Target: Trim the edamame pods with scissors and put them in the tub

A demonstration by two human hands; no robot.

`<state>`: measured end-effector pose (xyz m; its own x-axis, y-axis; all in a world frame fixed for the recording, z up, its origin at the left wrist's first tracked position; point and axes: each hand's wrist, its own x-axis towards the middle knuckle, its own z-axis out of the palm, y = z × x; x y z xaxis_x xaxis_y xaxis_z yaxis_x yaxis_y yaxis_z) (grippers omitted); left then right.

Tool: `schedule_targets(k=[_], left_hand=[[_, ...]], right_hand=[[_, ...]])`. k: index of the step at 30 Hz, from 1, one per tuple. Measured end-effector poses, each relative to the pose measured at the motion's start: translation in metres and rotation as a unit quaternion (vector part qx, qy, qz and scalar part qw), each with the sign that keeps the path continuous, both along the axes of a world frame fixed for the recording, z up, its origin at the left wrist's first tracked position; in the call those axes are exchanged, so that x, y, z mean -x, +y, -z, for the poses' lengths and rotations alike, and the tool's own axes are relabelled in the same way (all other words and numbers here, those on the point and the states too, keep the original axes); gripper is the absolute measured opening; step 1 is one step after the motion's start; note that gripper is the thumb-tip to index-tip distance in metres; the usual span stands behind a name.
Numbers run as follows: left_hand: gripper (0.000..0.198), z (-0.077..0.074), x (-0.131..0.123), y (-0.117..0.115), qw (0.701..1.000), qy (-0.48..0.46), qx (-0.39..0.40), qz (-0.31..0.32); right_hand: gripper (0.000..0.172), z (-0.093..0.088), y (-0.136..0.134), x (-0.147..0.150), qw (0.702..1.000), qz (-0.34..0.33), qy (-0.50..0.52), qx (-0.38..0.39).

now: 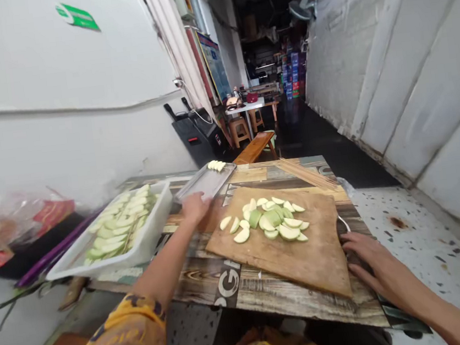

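Wood-patterned table (269,295) bears a white tub (154,239) heaped with green slices (119,224), a cutting board (290,260) whose cut pile (275,220) is not yet cleared, and a nearly bare metal tray (204,182) gripped at its near edge by the left hand (194,207), while the right hand (368,262) rests open and empty beside the board.

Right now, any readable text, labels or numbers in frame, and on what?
"G": big white letter on the tabletop, rest hidden by the cutting board.
Green sticker, upper left: white mark, not legible.
Blue poster, far back: too blurred.
Red packets, left: blurred.
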<state>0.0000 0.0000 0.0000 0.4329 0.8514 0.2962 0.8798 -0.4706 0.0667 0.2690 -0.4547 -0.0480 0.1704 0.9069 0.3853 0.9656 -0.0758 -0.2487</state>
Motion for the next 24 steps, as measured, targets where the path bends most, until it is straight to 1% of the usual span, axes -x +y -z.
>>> schedule_targets(k=[3, 5, 7, 8, 11, 16, 21, 23, 24], left_hand=[[0.039, 0.009, 0.003, 0.004, 0.997, 0.045, 0.019, 0.054], [0.038, 0.014, 0.001, 0.005, 0.993, 0.065, 0.018, 0.092], [0.035, 0.018, -0.004, 0.005, 0.989, 0.078, 0.008, 0.125], [0.033, 0.019, -0.006, 0.005, 0.987, 0.082, 0.002, 0.137], [0.03, 0.022, -0.012, 0.006, 0.983, 0.087, -0.013, 0.164], [0.03, 0.019, -0.01, 0.002, 0.978, 0.086, -0.027, 0.189], [0.034, 0.01, -0.008, -0.01, 0.979, 0.068, -0.034, 0.19], [0.034, 0.008, -0.006, -0.014, 0.98, 0.063, -0.024, 0.185], [0.033, 0.007, -0.002, -0.015, 0.981, 0.062, -0.016, 0.181]], right_hand=[[0.026, -0.012, 0.001, -0.002, 1.0, -0.025, -0.008, 0.008], [0.019, -0.021, 0.003, 0.001, 0.998, -0.047, -0.008, 0.03], [0.009, -0.029, 0.005, 0.009, 0.997, -0.056, -0.004, 0.053], [0.007, -0.031, 0.005, 0.013, 0.997, -0.057, -0.003, 0.059], [0.011, -0.033, 0.003, 0.025, 0.996, -0.069, 0.002, 0.055], [0.011, -0.032, 0.0, 0.04, 0.992, -0.106, 0.02, 0.061], [0.006, -0.034, -0.001, 0.049, 0.993, -0.098, 0.031, 0.061], [0.002, -0.032, -0.003, 0.046, 0.994, -0.088, 0.048, 0.04], [0.004, -0.029, -0.004, 0.042, 0.996, -0.066, 0.061, 0.02]])
